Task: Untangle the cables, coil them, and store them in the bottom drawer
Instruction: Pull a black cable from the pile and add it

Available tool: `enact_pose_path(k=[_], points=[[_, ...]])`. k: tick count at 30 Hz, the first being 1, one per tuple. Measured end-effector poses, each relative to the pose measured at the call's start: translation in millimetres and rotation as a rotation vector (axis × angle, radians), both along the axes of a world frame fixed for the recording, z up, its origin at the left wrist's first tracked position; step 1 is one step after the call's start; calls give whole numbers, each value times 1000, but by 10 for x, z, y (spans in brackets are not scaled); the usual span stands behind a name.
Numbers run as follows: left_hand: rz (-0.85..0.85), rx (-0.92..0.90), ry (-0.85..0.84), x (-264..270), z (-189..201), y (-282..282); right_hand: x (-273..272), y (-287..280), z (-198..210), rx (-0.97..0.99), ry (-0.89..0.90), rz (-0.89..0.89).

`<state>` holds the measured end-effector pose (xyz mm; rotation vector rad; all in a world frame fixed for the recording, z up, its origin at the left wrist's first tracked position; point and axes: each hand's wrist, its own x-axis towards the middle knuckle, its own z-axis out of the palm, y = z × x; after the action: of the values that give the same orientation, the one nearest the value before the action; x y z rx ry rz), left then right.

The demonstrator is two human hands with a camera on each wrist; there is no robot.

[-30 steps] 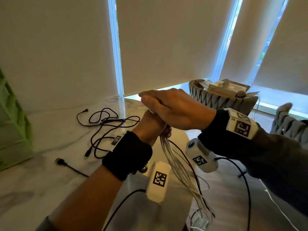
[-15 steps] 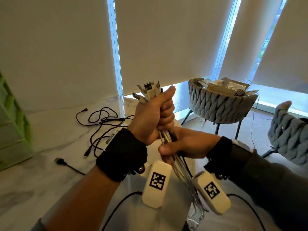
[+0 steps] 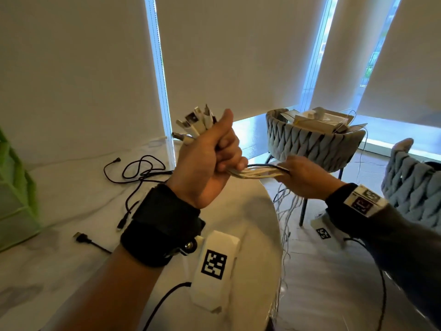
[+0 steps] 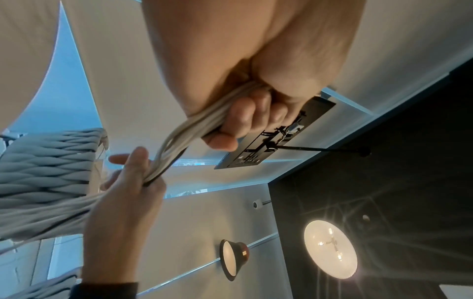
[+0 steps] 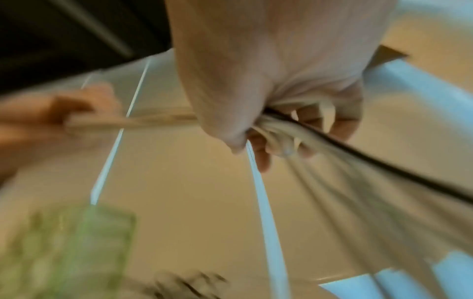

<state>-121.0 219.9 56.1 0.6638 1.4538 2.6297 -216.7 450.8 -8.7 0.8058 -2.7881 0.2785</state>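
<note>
My left hand (image 3: 210, 161) grips a bundle of white cables (image 3: 257, 172) in a fist above the table, with several plugs (image 3: 195, 123) sticking up out of it. The bundle, with one black cable in it, runs level to the right into my right hand (image 3: 300, 175), whose curled fingers hold it. Past that hand the cables (image 3: 286, 211) hang down beyond the table edge. The left wrist view shows the bundle (image 4: 184, 137) stretched between both hands; the right wrist view is blurred but shows fingers round the strands (image 5: 279, 125). A tangle of black cables (image 3: 138, 170) lies on the table.
A green drawer unit (image 3: 14, 194) stands at the left edge of the white marble table (image 3: 47, 271). A black plug and lead (image 3: 83, 238) lie near it. A woven grey chair (image 3: 310, 142) holding boxes stands behind the table, another chair (image 3: 415, 185) at the right.
My right hand came off the top of the left fist, took the bundle just below it, and has slid out to the right, pulling the cables level. The left fist stayed raised.
</note>
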Motion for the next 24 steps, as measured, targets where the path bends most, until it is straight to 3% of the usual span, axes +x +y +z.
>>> enact_pose_path(k=[2, 3, 5, 7, 9, 10, 13, 14, 15, 16, 18, 21, 22, 24], points=[[12, -14, 2, 9, 29, -67, 56, 86, -279, 290, -280, -24], [15, -23, 2, 5, 39, -88, 87, 124, -441, 341, -467, -99], [15, -46, -16, -12, 30, -96, 166, 169, -684, 229, -850, -256], [12, -76, -37, -25, -11, -66, 148, 212, -725, 196, -995, -315], [14, -114, -32, -30, -54, -25, -5, 302, -618, 144, -809, -327], [20, -130, -21, -33, -67, -9, -121, 376, -562, 80, -595, -316], [53, -145, 1, -39, -92, 22, -421, 599, -408, -351, 207, -347], [64, -131, -4, -38, -88, 25, -451, 629, -390, -437, 393, -353], [76, -113, -11, -36, -77, 22, -431, 633, -383, -472, 474, -352], [89, -97, -17, -39, -66, 14, -404, 622, -426, -468, 444, -340], [117, -94, -25, -48, -59, 5, -243, 574, -543, -251, 55, -276], [126, -147, -44, -64, -107, 39, 213, 365, -723, 90, -925, -251], [125, -163, -48, -65, -122, 55, 314, 315, -767, 137, -1108, -242], [126, -183, -43, -57, -136, 72, 354, 284, -815, 163, -1178, -200]])
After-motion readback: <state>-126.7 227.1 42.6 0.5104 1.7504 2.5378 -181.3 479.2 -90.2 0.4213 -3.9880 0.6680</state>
